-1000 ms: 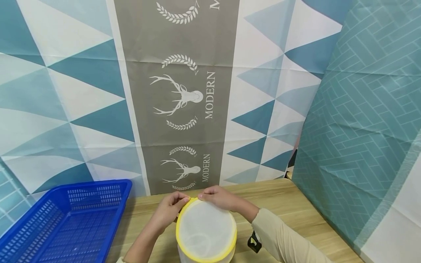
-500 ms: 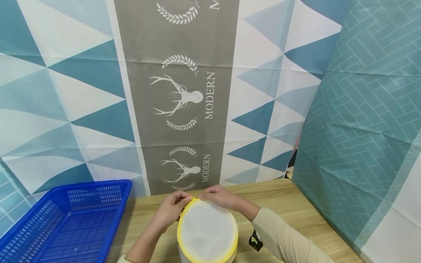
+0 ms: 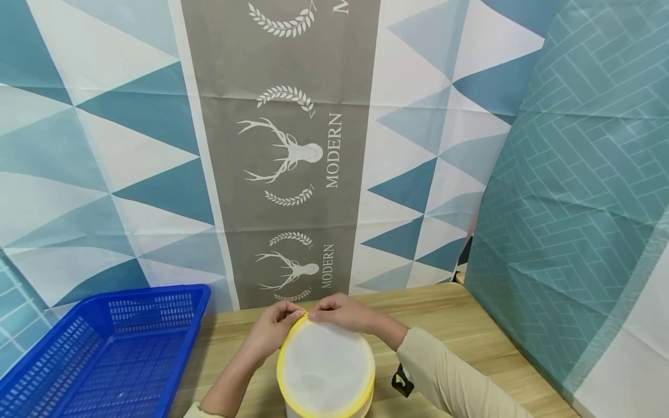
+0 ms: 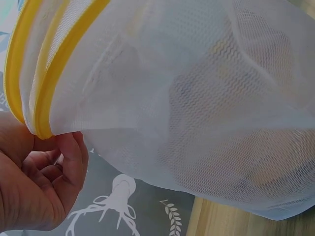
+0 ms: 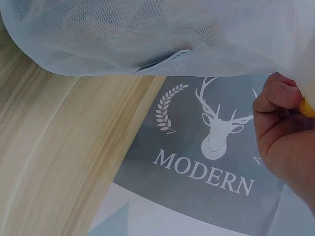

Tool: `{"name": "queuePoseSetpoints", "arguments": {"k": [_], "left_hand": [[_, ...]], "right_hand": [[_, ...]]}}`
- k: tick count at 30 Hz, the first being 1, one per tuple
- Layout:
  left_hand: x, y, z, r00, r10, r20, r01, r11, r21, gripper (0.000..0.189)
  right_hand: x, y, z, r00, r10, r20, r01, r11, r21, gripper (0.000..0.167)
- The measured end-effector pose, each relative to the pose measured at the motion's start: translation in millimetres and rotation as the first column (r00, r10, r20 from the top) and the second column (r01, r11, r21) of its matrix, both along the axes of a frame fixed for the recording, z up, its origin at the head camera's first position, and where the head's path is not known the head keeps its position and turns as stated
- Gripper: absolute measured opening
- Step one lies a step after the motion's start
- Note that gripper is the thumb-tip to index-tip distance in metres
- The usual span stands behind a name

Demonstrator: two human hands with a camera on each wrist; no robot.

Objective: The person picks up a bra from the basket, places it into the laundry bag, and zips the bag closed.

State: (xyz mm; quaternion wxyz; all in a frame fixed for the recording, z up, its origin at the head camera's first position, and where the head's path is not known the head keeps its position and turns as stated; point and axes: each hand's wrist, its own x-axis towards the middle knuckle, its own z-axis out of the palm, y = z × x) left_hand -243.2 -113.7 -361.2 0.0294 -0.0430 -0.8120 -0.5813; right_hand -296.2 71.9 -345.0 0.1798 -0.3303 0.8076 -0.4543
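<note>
A round white mesh laundry bag (image 3: 326,368) with yellow trim stands on the table in the head view. My left hand (image 3: 268,332) pinches the yellow edge at the bag's far left. Close beside it my right hand (image 3: 341,313) pinches the same edge, thumb on top. In the left wrist view the curled fingers of the left hand (image 4: 42,184) are at two yellow bands of the bag (image 4: 128,93). Blurred shapes show through the mesh; I cannot tell what they are. The right hand (image 5: 288,125) partly covers a yellow piece in the right wrist view.
A blue plastic basket (image 3: 117,371) with perforated walls stands at the left. The wooden table (image 3: 444,313) ends at a patterned cloth backdrop (image 3: 292,191). Below the right sleeve lies a small black strap-like thing (image 3: 401,383).
Over the last half second the bag has shifted slightly left. My right hand has come left along the yellow edge, nearer the left hand, which has barely moved.
</note>
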Motion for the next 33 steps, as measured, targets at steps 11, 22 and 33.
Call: {"name": "queuePoseSetpoints", "arguments": {"k": [11, 22, 33], "left_hand": [[-0.3, 0.1, -0.9, 1.0, -0.001, -0.004, 0.001, 1.0, 0.016, 0.014], [1.6, -0.5, -2.1, 1.0, -0.012, 0.018, 0.011, 1.0, 0.014, 0.015], [3.2, 0.8, -3.4, 1.0, 0.005, 0.029, -0.005, 1.0, 0.014, 0.016]], "right_hand": [[-1.5, 0.6, -1.6, 1.0, -0.018, 0.003, 0.018, 1.0, -0.017, 0.026], [3.6, 4.0, 1.2, 0.999, -0.026, 0.02, 0.027, 0.999, -0.036, 0.027], [3.3, 4.2, -1.1, 0.999, -0.034, 0.021, 0.035, 0.998, -0.047, 0.028]]}}
